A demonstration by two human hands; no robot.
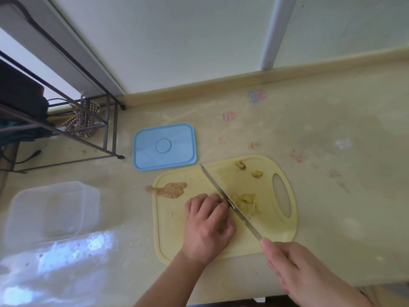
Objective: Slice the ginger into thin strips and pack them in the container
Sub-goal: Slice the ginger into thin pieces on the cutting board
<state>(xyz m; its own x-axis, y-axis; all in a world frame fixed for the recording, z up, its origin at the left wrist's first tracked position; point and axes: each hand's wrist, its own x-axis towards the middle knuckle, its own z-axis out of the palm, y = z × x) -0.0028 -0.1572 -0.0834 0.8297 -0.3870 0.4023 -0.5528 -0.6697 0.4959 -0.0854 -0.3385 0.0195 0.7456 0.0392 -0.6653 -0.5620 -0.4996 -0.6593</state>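
ginger goes under the knife on a yellow cutting board

the table [332, 129] carries the cutting board [177, 240]; left of it waits the clear container [46, 213], its blue lid [164, 146] set behind the board. right hand [309, 273] wraps the handle, knife [223, 196] angled across the board; left hand [208, 227], fingers [212, 200] curled, pins the ginger piece, mostly hidden, steadying it. cut slices [245, 201] lie right of the blade; whole ginger root [170, 189] at the board's left edge.

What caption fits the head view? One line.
Left hand steadies ginger on the yellow cutting board while the right hand slices with a knife.
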